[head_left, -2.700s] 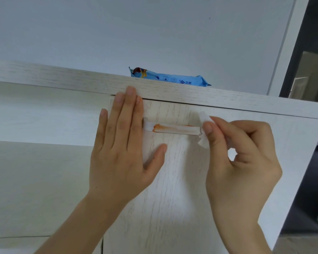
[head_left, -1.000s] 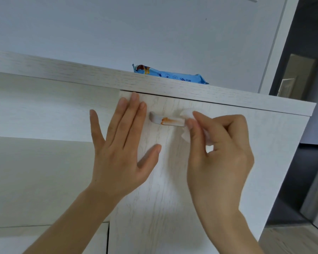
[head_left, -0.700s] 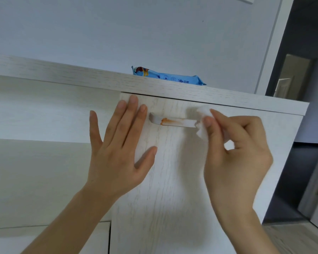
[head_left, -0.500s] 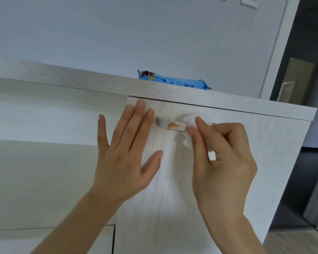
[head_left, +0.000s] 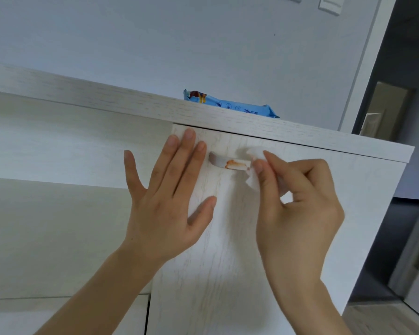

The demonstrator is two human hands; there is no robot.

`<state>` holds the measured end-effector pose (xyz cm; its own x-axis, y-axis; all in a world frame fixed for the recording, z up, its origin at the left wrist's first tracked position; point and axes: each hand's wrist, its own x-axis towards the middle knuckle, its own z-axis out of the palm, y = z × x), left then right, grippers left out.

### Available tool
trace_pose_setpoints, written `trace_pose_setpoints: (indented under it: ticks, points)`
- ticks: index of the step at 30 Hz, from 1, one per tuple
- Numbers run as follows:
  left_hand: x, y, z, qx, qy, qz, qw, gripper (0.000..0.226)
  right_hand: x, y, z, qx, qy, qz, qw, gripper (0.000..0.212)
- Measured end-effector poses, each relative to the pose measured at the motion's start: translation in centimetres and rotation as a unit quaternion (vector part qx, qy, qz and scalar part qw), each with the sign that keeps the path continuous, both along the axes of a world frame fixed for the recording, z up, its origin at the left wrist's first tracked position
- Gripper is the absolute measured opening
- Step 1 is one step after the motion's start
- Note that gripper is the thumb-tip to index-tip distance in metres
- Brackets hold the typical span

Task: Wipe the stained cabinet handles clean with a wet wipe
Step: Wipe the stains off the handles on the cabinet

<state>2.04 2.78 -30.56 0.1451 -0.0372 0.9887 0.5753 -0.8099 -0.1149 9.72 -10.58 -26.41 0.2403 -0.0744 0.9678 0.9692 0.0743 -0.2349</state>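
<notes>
Head view: a pale wood-grain cabinet door [head_left: 228, 238] fills the lower middle, hanging under a long top board [head_left: 107, 102] of the same finish. Near the door's upper edge, toward 12 o'clock from the frame's centre, sits a short horizontal cabinet handle [head_left: 221, 163]. Its left part looks grey-white, and an orange-brown stain [head_left: 231, 163] marks the stretch just left of where the handle disappears behind the wipe.

The left hand [head_left: 165, 204] lies flat against the door, fingers straight and spread, grasping nothing. Its three middle fingertips reach up to the door's top edge, immediately at 9 o'clock of the handle; the thumb points toward 3 o'clock beneath the handle.

The right hand [head_left: 298, 209] comes in from 5 o'clock with its fingers curled. Thumb and forefinger pinch a crumpled white wet wipe [head_left: 253, 163], which is pressed onto the right end of the handle and covers it. The remaining fingers are folded in toward the palm.

On the top board, at 12 o'clock above the handle, a blue pack of wet wipes [head_left: 232, 106] lies flat against the grey-white wall [head_left: 203, 39]. A dark doorway [head_left: 402, 117] opens at 3 o'clock, beyond the cabinet's right side. At the frame's upper right two white wall switches [head_left: 329, 4] are partly cut off.
</notes>
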Motion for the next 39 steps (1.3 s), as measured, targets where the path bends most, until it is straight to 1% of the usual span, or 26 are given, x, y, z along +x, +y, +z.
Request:
trace_pose_setpoints:
  ticks: [2,7,11,17,20,23,25,28,34,37,39]
  points:
    - [0.1,0.0,0.1,-0.002,-0.004,-0.004,1.0,0.069,-0.1,0.2,0.0,-0.006,-0.017,-0.005,1.0,0.017]
    - [-0.1,-0.1,0.0,-0.005,0.002,-0.003,1.0,0.069,0.0,0.0,-0.1,-0.009,-0.019,0.005,1.0,0.018]
    - [-0.1,0.0,0.1,-0.009,0.006,-0.003,1.0,0.069,0.4,-0.8,0.1,0.001,-0.003,0.002,1.0,0.018]
    - [0.0,0.1,0.0,-0.006,0.004,-0.007,1.0,0.068,-0.7,0.7,0.0,-0.011,-0.035,0.01,0.999,0.016]
    - [0.0,0.1,0.0,-0.004,0.003,-0.007,1.0,0.068,-0.5,0.7,0.0,0.002,-0.019,0.011,1.0,0.014]
    - [0.0,0.1,0.0,-0.004,0.002,-0.011,1.0,0.068,-0.5,0.4,0.0,-0.023,-0.04,0.005,0.999,0.015]
    - [0.0,0.1,0.1,0.0,0.004,-0.016,1.0,0.068,-0.1,0.0,0.2,-0.031,-0.023,0.007,0.999,0.015]
    - [-0.2,0.1,0.0,0.004,0.002,-0.028,1.0,0.069,-0.2,-0.3,0.1,0.001,0.008,0.02,1.0,0.016]
    - [-1.2,1.1,0.2,0.045,0.026,-0.02,0.998,0.07,-1.4,1.3,-0.3,0.004,-0.011,0.006,1.0,0.016]
    - [-1.3,1.2,0.1,0.046,0.031,-0.024,0.998,0.07,-1.3,1.2,0.0,0.002,0.0,-0.001,1.0,0.014]
    - [-1.3,1.2,0.0,0.044,0.03,-0.027,0.998,0.07,-1.5,1.2,-0.1,-0.005,-0.019,-0.008,1.0,0.014]
